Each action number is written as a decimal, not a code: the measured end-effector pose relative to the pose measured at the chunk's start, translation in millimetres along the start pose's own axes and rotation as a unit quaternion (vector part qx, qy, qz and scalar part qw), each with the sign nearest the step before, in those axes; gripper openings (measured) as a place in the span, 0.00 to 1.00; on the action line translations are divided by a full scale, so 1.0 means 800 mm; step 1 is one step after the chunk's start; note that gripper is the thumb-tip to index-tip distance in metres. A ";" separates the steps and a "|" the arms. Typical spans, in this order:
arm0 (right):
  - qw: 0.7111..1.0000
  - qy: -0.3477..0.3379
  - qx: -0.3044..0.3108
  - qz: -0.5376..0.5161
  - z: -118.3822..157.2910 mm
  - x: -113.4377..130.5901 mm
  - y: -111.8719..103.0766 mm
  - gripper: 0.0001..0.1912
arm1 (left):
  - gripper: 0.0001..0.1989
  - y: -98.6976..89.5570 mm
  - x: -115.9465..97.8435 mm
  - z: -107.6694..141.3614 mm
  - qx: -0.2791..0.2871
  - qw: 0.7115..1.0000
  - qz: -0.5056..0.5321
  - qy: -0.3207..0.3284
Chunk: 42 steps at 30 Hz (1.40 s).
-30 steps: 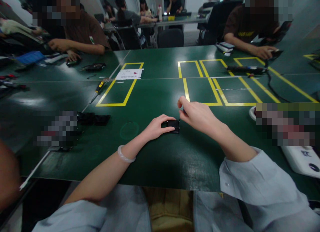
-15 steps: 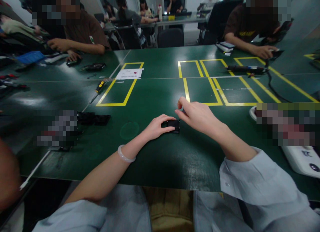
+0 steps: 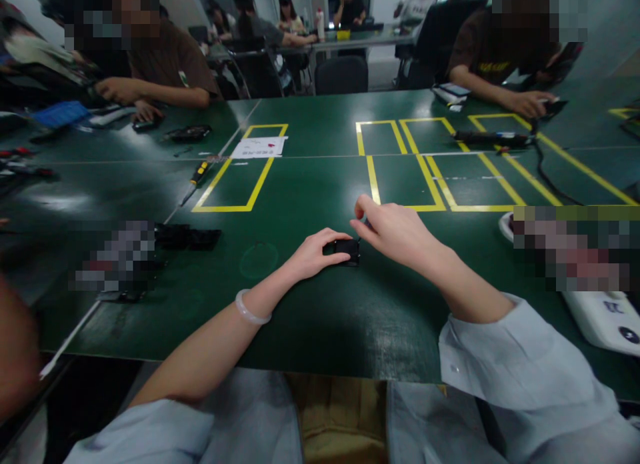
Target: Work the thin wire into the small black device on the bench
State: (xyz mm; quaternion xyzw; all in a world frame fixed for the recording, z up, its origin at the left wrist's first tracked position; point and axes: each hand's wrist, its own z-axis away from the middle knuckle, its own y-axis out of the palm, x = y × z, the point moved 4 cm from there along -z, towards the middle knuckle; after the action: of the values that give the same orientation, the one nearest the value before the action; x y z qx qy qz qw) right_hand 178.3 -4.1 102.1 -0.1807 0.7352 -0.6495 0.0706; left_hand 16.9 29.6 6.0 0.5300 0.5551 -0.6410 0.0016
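A small black part [image 3: 347, 251] lies on the green table [image 3: 310, 324] in front of me. My left hand [image 3: 316, 252] grips it from the left, thumb and fingers pressed round its edges. Just right of and above the part is my right hand [image 3: 386, 229], its fingers curled together in a pinch. A thin dark tool seems to come down from that pinch toward the part's upper right corner; most of it is hidden by the fingers. A pale bracelet circles my left wrist.
A yellow-and-black screwdriver [image 3: 199, 175] and a paper sheet [image 3: 259, 147] lie beyond my left hand. Black parts [image 3: 187, 237] are on the left, a white device [image 3: 603, 317] on the right. People sit across the table; another person's arm [image 3: 19, 347] is at the left edge.
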 end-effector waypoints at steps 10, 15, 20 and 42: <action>1.000 -0.002 -0.005 -0.001 0.000 0.000 -0.002 0.14 | 0.21 -0.001 -0.001 -0.001 0.004 1.000 0.001 -0.004; 1.000 -0.001 -0.003 0.003 0.000 -0.003 0.001 0.13 | 0.21 -0.001 -0.002 -0.001 0.005 1.000 0.003 -0.008; 1.000 -0.002 -0.002 0.003 -0.001 -0.005 0.003 0.12 | 0.21 -0.001 -0.002 0.000 0.003 1.000 0.005 -0.004; 0.998 0.027 0.000 0.049 -0.002 -0.006 -0.001 0.12 | 0.20 -0.001 -0.004 0.000 -0.001 1.000 0.007 0.001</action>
State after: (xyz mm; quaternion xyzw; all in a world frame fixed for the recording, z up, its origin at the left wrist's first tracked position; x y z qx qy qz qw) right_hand 182.3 -0.8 102.3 -0.1267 0.7449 -0.6499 0.0820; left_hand 17.6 28.1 8.9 0.5345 0.5517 -0.6402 0.0065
